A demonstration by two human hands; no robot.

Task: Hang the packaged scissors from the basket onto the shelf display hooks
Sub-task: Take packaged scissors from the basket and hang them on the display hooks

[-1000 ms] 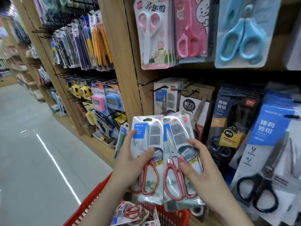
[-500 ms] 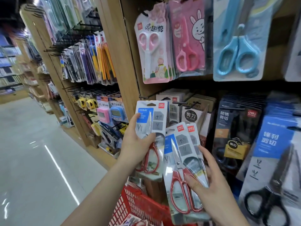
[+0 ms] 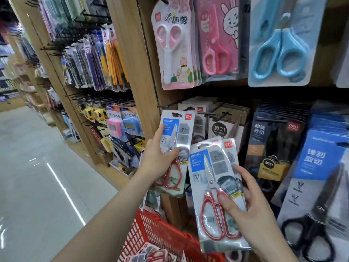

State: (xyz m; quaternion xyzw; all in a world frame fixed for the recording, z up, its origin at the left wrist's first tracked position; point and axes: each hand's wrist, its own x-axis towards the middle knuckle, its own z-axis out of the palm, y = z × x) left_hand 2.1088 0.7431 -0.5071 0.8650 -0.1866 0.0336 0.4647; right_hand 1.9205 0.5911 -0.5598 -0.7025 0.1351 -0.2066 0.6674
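At the lower row of a wooden shelf bay, a bare black hook (image 3: 166, 105) juts out beside the upright post (image 3: 132, 72), and the left hand (image 3: 158, 157) holds one pack of red-handled scissors (image 3: 178, 133) just under it. The thumb presses the pack's front and the forefinger lies straight up along the blue label; the hanging slot at the top of the card sits close below the hook's tip, not threaded on. The right hand (image 3: 251, 210) grips a pair of matching packs (image 3: 213, 186) lower and to the right, tilted, with the thumb across the red handles and the fingers curled round the right edge. Close behind the raised pack hang grey-carded packs (image 3: 200, 121) and kraft-card packs (image 3: 226, 125) on neighbouring hooks, crowding the space to the right of the bare hook. Further right are dark packs (image 3: 272, 140) and blue-and-grey packs of black-handled scissors (image 3: 317, 186). The row above carries pale pink child scissors (image 3: 173, 48), a pink rabbit pack (image 3: 217, 40) and blue scissors (image 3: 281, 46). The red basket (image 3: 156, 231) sits low in front, with more packs (image 3: 151, 256) in it. In the bay to the left hang yellow tape measures (image 3: 94, 114) and a pink timer (image 3: 114, 127) beside a blue one (image 3: 131, 126).
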